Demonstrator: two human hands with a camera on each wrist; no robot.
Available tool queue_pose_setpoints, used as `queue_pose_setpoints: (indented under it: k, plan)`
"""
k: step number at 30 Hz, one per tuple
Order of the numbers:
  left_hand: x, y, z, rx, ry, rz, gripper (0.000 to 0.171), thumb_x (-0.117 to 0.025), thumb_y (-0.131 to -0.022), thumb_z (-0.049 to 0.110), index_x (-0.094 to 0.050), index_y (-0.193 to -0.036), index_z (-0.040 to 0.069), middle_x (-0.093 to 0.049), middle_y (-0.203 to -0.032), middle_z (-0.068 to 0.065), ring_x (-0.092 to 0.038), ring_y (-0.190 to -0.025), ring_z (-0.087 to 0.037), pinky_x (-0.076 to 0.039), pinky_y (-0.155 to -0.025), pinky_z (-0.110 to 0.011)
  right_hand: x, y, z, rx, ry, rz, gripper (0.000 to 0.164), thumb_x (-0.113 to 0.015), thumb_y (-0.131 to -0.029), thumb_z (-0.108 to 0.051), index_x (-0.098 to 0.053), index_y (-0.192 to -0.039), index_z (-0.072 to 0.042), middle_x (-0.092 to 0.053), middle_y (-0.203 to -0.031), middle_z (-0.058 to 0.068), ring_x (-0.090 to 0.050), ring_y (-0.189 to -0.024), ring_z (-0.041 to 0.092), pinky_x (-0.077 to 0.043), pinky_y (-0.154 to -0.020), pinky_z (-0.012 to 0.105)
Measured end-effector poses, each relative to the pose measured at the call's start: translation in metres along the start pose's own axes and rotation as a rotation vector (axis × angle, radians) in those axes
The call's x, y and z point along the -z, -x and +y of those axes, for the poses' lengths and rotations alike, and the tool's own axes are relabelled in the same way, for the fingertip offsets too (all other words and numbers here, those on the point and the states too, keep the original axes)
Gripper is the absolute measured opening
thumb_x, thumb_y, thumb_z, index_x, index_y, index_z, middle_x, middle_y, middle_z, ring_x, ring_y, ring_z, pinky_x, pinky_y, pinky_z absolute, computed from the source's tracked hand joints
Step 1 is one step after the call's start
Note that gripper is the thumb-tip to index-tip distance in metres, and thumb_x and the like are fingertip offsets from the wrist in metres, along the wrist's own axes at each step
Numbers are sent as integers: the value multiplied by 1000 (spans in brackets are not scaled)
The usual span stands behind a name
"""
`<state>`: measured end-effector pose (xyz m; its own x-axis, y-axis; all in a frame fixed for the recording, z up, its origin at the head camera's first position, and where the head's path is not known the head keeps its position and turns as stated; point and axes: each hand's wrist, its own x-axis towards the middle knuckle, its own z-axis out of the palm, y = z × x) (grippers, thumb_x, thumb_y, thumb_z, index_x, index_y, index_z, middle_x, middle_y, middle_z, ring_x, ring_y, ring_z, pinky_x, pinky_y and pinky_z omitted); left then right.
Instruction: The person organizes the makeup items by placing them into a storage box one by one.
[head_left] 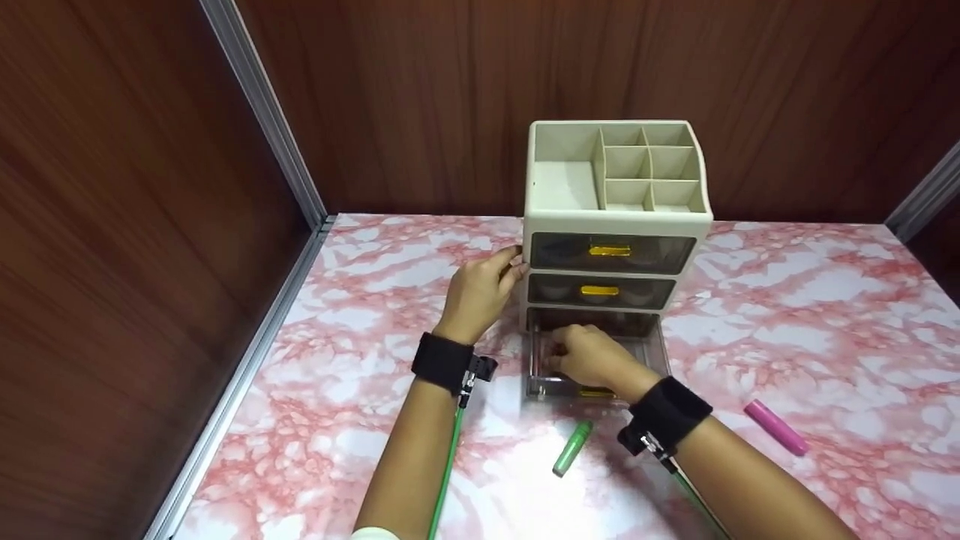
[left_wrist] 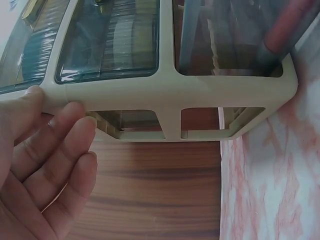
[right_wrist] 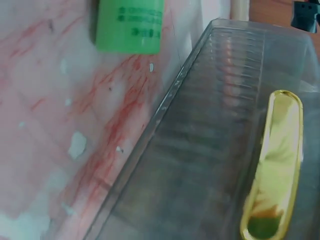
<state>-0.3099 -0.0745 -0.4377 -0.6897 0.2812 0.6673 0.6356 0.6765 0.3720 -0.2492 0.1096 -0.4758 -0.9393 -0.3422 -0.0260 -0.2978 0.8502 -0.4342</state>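
Note:
A cream desktop organizer (head_left: 619, 217) stands at the back, its clear bottom drawer (head_left: 666, 352) pulled out. My left hand (head_left: 480, 292) touches the organizer's left side near the upper drawers; in the left wrist view its fingertips rest at the frame's edge. My right hand (head_left: 592, 358) reaches into the bottom drawer with its fingers bent near the drawer's left wall. A red stick-shaped thing (left_wrist: 290, 30) shows through the drawer in the left wrist view. Whether the right fingers hold it, I cannot tell. The drawer's gold handle (right_wrist: 274, 165) fills the right wrist view's right side.
On the marbled table, a green tube (head_left: 572, 448) lies before the drawer and a pink tube (head_left: 776, 427) lies to the right. The two upper drawers (head_left: 570, 291) are closed. Divided compartments (head_left: 651, 180) top the organizer. Wood-look panels (head_left: 420, 105) border the table.

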Motion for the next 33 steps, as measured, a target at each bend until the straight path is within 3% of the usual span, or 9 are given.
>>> queue_pose_setpoints:
  k: [10,19,27,30,33]
  plan:
    - [-1,2,-2,9,3,-19,33,-54,-87,38,-64,-107,13,-67,-91,-1,-63,-75,-15,-49,-65,-31,10,22,4,21,-28,36,7,-68,-77,-28,-62,-75,-25,-55,-62,-12,-51,-58,10,-42,-57,30]
    - [-4,-2,2,-8,5,-12,30,-55,-86,37,-65,-105,15,-67,-89,-1,-63,-72,-13,-49,-62,-28,28,48,13,61,-18,123,5,-67,-79,-27,-64,-80,-23,-57,-68,-13,-52,-60,6,-44,-57,28]
    - [-5,-3,2,-7,5,-22,33,-54,-86,38,-64,-106,14,-67,-90,-2,-63,-72,-14,-49,-64,-28,31,70,14,94,-24,194,4,-67,-78,-24,-64,-81,-22,-58,-71,-15,-53,-62,3,-45,-59,27]
    - [-4,-3,2,-4,2,-24,32,-54,-86,38,-64,-107,14,-67,-90,-1,-62,-72,-14,-49,-63,-28,28,80,15,180,5,234,7,-67,-78,-21,-63,-83,-21,-57,-74,-15,-53,-63,2,-46,-58,24]
    - [-4,-3,2,-5,6,-23,32,-55,-86,37,-64,-107,15,-67,-91,-2,-62,-72,-15,-49,-64,-29,22,88,16,343,52,285,13,-69,-75,-14,-63,-86,-17,-57,-79,-13,-54,-67,2,-47,-59,22]
